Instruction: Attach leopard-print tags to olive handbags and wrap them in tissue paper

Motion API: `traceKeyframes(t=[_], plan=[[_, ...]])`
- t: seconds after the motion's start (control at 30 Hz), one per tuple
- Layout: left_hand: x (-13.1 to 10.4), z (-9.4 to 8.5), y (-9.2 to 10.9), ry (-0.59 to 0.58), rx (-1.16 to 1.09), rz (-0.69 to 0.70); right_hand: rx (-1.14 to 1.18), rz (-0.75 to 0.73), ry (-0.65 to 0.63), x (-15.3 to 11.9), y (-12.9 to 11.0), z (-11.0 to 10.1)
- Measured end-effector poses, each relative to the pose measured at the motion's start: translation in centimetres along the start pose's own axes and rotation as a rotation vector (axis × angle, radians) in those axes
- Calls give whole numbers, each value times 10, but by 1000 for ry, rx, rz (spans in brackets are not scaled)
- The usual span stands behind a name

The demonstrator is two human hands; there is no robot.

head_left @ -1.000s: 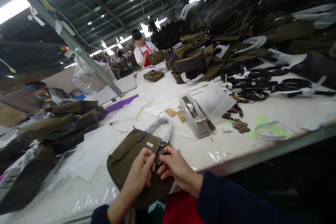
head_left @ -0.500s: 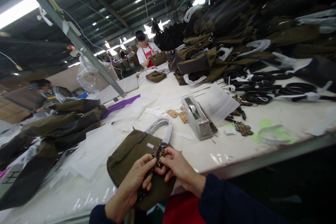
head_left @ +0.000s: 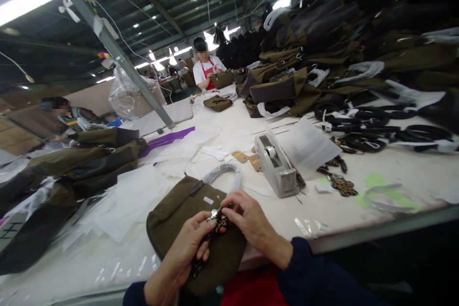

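An olive-green handbag [head_left: 175,210] lies at the table's near edge, its handle [head_left: 229,172] wrapped in white. Over the bag's front, a leopard-print charm [head_left: 221,223] with a silvery metal piece is held between both hands. My left hand [head_left: 190,239] is closed, thumb and fingers pinching the charm; a dark strand hangs below it. The fingertips of my right hand [head_left: 247,215] pinch the charm's upper end, near the base of the handle. Fingers partly hide the charm and its fastening.
A tape dispenser [head_left: 275,167] stands beyond the handbag. Another leopard-print charm [head_left: 342,185] lies to the right near black straps [head_left: 366,129]. Olive bags are piled at the right [head_left: 283,86] and left [head_left: 89,167]. Paper sheets [head_left: 125,196] cover the left. Two people work farther back.
My right hand has shifted up to the charm's upper end. The charm has turned, and its silvery metal piece now shows. The view has swung slightly left.
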State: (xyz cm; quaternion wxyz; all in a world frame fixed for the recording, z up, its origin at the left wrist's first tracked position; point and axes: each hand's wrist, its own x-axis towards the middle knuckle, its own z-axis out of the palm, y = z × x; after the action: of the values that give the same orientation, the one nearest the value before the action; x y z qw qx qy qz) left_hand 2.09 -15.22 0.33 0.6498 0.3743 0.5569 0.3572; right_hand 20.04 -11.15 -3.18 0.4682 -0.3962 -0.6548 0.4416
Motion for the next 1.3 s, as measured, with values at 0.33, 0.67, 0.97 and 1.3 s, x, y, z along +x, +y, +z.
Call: traceKeyframes(t=[0.33, 0.67, 0.97, 1.3], plan=[[-2, 0, 0, 5, -23, 17, -261, -299, -113, -16, -7, 29], [1, -4, -3, -14, -107, -10, -496, -478, -96, -30, 4, 42], [9, -9, -8, -49, -140, 5, -561, -551, -188, -19, -20, 21], [6, -5, -7, -73, -181, 107, -610, -663, -463, 128, -84, 103]])
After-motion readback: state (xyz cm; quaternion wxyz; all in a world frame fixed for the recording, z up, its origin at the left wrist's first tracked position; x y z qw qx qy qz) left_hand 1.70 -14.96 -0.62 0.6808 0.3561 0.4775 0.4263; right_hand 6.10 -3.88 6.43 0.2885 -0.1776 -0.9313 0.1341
